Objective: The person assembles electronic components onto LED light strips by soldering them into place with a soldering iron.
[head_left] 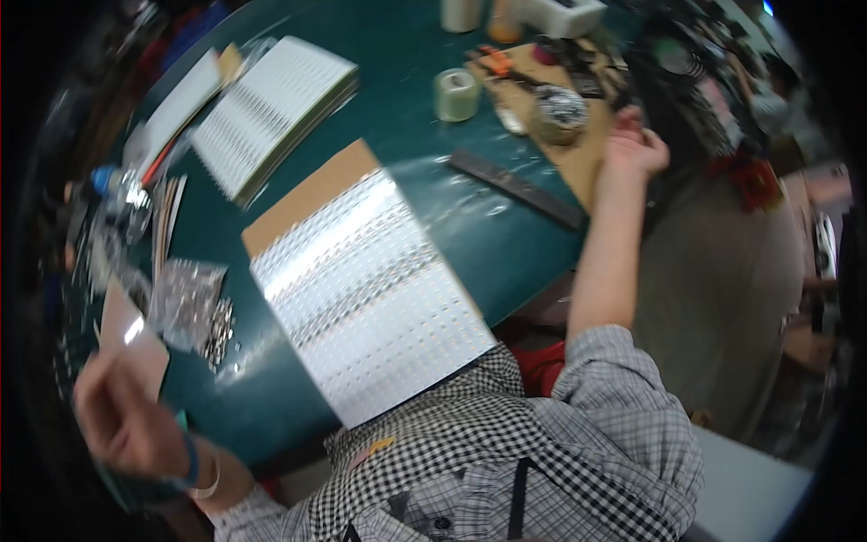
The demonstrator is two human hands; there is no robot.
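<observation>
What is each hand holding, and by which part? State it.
Left hand pinches a small pinkish card by its lower edge. Right hand holds nothing; it rests at the cardboard.

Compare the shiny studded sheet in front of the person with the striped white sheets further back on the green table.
The shiny studded sheet is silvery and glares under the light; the striped white sheets look matte, with dark rows. The shiny one lies on brown cardboard and overhangs the table edge near the person; the white ones form a stack lying wholly on it. Both are rectangular, patterned in rows, and untouched by either hand.
</observation>
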